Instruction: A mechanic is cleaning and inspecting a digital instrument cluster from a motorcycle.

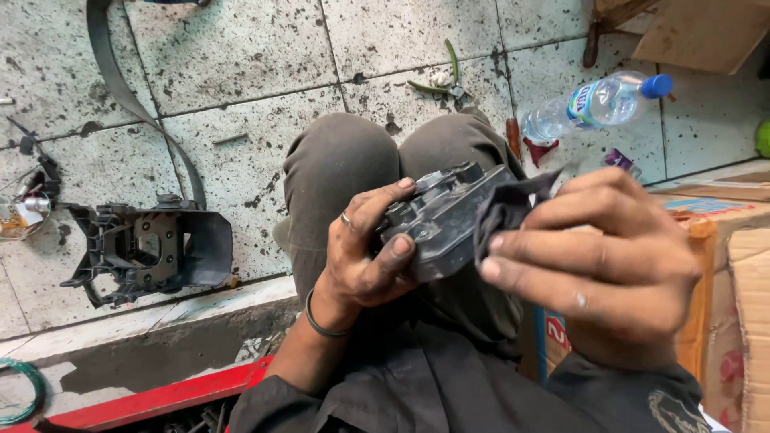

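My left hand (365, 244) grips a dark grey plastic housing part (441, 220) by its left end, over my knees. My right hand (597, 256) pinches a dark cloth (509, 207) and presses it against the right side of the part. A ring sits on one left finger and a dark band on the left wrist. Both hands are smeared with grime.
A black plastic bracket (148, 248) lies on the speckled tile floor at left, with a dark strap (120, 84) above it. Green-handled pliers (441, 80) and a clear water bottle (597, 103) lie beyond my knees. Cardboard boxes (734, 281) stand at right, a red tray edge (160, 397) lower left.
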